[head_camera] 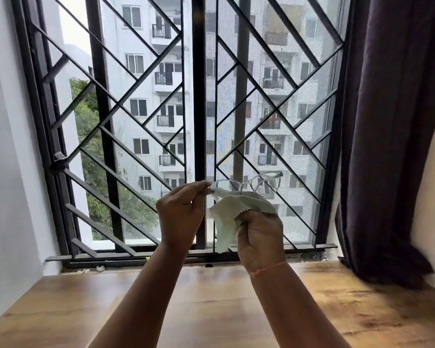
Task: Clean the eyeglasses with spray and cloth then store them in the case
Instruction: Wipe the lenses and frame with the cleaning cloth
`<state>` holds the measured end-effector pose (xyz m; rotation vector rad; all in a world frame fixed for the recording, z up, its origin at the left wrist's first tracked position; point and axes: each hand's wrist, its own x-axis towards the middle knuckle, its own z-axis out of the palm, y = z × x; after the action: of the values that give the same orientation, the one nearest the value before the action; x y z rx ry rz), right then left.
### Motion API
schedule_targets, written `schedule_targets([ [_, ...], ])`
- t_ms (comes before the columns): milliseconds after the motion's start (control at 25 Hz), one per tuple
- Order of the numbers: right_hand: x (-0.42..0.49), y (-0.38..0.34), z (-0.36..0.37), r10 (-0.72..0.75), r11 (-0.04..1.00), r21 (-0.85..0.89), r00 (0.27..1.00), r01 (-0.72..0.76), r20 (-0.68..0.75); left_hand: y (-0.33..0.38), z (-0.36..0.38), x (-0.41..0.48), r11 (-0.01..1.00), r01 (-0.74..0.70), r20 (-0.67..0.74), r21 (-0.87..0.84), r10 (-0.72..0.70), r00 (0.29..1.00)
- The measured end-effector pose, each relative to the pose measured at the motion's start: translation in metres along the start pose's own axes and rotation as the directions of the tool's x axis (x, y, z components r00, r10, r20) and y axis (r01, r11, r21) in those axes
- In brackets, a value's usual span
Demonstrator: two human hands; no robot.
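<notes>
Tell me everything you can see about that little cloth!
The cloth is small, thin and pale greenish white, with zigzag-cut edges. It looks soft, like a lens wipe. It is crumpled and draped, with one corner hanging down. The right hand grips it from below, fingers curled round it. Its top edge seems to touch the lower rim of one lens of the eyeglasses, up in the air.
</notes>
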<state>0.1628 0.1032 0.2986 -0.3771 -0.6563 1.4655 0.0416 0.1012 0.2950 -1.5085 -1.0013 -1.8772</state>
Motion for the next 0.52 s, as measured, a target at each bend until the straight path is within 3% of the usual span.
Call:
schedule_targets([
  [160, 0.011, -0.004, -0.019, -0.107, 0.994, -0.026, 0.991, 0.106, -0.080, -0.013, -0.009, 0.005, 0.997, 0.074, -0.047, -0.037, -0.076, 0.996],
  [280, 0.015, -0.018, -0.027, -0.296, 0.952, -0.100, 0.953, 0.288, -0.068, -0.025, -0.014, 0.006, 0.986, 0.144, -0.086, -0.085, -0.152, 0.985],
  [400, 0.017, -0.034, -0.028, -0.480, 0.859, -0.172, 0.876, 0.482, 0.056, -0.036, -0.017, 0.006, 0.964, 0.209, -0.077, -0.162, -0.223, 0.972],
  [520, 0.027, -0.037, -0.029, -0.543, 0.776, -0.259, 0.818, 0.576, 0.191, -0.040, -0.017, 0.004, 0.949, 0.228, -0.054, -0.218, -0.245, 0.968],
])
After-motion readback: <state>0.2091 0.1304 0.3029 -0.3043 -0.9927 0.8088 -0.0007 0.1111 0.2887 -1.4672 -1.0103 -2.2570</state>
